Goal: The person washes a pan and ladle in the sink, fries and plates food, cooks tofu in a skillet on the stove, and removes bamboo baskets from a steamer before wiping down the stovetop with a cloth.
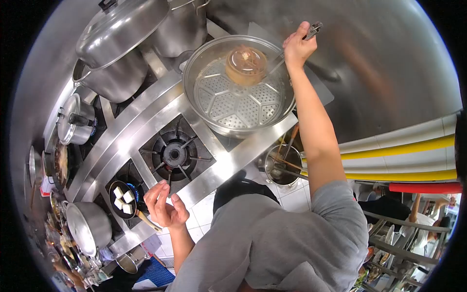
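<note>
My right hand (297, 48), at the top, is closed round the handle of what look like metal tongs (312, 31). They slant down to the side of a round bowl (242, 79) with shreds of food under a shiny, clear surface. That bowl is inside a wide metal steamer (193, 104), at the far side of its perforated rack (228, 97). My left hand (165, 207) is raised near the stove's front edge, its fingers loosely bent and apart, with nothing in it. Close by, a small frying pan (116, 187) holds several white cubes over a blue flame.
An unlit burner (175, 154) lies between my left hand and the steamer. Large pots (114, 78), a small lidded pot (75, 119) and a big lidded pot (95, 226) stand leftward. A container (283, 179) with utensils is below the steamer. Another person (423, 224) is at far right.
</note>
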{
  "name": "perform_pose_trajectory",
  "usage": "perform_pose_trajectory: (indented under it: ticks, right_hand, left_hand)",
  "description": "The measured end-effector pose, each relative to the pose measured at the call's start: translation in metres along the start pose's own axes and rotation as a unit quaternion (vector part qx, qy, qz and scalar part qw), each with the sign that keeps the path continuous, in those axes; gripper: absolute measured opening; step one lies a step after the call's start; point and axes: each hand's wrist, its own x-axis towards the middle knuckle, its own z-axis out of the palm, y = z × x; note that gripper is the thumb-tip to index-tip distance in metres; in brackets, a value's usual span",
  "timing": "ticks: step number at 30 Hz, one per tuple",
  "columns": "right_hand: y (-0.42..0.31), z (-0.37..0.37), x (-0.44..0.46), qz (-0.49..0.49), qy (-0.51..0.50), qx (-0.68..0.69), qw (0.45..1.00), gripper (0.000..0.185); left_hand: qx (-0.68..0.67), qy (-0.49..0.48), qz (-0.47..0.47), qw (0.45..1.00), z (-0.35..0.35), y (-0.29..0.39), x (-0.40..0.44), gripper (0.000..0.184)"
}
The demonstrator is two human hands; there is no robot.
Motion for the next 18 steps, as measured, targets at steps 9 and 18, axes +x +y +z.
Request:
perform_pose_trajectory:
  ticks: [9,18]
  right_hand:
    - [-0.064,-0.035,-0.013,0.012,-0.052,0.021,0.998,0.062]
    - [-0.123,-0.072,-0.049,0.071,-0.083,0.096,0.989,0.063]
  left_hand:
    - [-0.079,-0.032,0.055,0.995,0.033,0.003,0.014,0.021]
    - [-0.202,-0.077,0.097,0.971,0.079,0.004,0.028,0.020]
